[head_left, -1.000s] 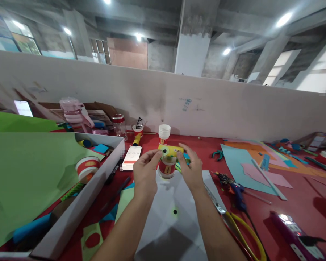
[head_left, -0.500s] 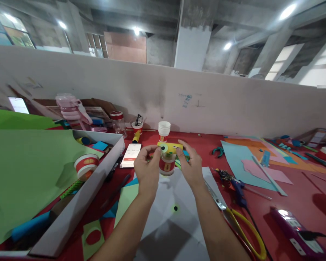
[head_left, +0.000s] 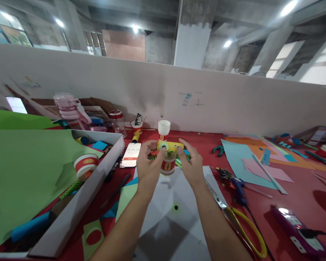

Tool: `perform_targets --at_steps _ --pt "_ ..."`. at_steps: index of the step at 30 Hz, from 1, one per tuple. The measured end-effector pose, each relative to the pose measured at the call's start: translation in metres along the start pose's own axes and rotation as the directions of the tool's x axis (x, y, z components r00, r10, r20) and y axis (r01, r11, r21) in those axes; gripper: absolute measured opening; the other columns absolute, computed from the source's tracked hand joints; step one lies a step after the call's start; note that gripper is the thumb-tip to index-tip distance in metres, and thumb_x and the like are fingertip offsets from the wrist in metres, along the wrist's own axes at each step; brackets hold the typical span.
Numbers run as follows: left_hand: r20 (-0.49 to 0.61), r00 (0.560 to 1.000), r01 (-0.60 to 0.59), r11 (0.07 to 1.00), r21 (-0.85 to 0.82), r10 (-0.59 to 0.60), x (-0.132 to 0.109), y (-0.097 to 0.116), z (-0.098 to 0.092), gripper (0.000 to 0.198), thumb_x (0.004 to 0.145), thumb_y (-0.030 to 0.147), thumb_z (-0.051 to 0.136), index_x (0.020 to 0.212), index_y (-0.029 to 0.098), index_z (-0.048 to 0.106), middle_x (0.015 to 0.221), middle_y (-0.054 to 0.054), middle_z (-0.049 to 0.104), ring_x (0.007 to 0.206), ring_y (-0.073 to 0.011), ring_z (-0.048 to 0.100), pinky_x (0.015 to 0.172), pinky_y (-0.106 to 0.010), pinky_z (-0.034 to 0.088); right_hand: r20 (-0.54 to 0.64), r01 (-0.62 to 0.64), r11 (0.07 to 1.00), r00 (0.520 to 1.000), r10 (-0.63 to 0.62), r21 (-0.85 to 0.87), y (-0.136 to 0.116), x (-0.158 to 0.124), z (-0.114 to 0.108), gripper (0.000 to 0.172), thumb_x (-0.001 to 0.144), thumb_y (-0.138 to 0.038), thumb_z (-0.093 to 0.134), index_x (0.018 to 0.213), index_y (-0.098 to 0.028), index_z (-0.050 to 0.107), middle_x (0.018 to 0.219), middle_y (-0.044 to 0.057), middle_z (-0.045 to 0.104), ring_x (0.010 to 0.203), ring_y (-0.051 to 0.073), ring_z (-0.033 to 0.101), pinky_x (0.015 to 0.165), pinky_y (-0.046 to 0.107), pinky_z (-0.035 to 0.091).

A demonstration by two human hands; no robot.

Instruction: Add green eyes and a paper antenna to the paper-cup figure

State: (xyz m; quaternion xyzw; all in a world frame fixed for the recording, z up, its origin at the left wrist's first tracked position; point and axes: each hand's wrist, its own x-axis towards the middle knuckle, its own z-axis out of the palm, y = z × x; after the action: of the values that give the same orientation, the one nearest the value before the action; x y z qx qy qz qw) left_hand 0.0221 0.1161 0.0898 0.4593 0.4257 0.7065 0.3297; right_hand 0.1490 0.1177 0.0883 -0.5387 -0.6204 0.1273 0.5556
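Note:
Between both hands is a short yellow paper tube [head_left: 174, 144], lying sideways above a red paper cup [head_left: 168, 165]. My left hand [head_left: 149, 163] grips its left end, the thumb pressed on a pale green paper disc [head_left: 164, 146] with a black dot. My right hand [head_left: 190, 159] pinches the right end between thumb and fingers. Green strips show behind the fingers near the cup. The cup stands at the far end of a white paper sheet [head_left: 176, 232]. A second green disc with a black dot [head_left: 176, 207] lies on that sheet.
Scissors [head_left: 243, 224] and a hot glue gun [head_left: 239, 190] lie to the right, near coloured paper sheets [head_left: 241, 156]. At left are a white box [head_left: 78, 203] and a phone [head_left: 130, 154]. Stacked cups [head_left: 163, 128] stand behind, before a white partition [head_left: 141, 90].
My left thumb has shifted onto the green disc on the yellow tube. Both hands otherwise keep nearly the same place, and the view has moved slightly.

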Motion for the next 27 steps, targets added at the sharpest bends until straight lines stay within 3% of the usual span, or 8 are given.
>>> perform_targets --at_steps 18,27 --pt "0.107 0.992 0.080 0.991 -0.111 -0.068 0.0033 -0.0007 -0.0043 0.028 0.074 0.024 0.066 0.100 0.021 0.055 0.083 0.000 0.066 0.075 -0.0138 0.063 0.070 -0.025 0.046 -0.005 0.016 1.000 1.000 -0.016 -0.019 0.0012 0.0011 -0.0004 0.036 0.089 -0.044 0.052 0.118 -0.026 0.064 0.112 0.007 0.070 0.102 0.024 0.060 0.094 0.045 0.043" --pt "0.130 0.989 0.076 0.993 -0.087 -0.064 0.0048 -0.0008 -0.0069 0.029 0.076 0.022 0.064 0.103 0.020 0.053 0.086 -0.002 0.067 0.081 -0.0154 0.064 0.071 -0.025 0.047 -0.006 0.026 0.999 1.000 -0.026 -0.029 0.0017 0.0012 -0.0015 0.035 0.089 -0.042 0.052 0.119 -0.028 0.063 0.113 0.006 0.069 0.105 0.025 0.060 0.093 0.045 0.043"
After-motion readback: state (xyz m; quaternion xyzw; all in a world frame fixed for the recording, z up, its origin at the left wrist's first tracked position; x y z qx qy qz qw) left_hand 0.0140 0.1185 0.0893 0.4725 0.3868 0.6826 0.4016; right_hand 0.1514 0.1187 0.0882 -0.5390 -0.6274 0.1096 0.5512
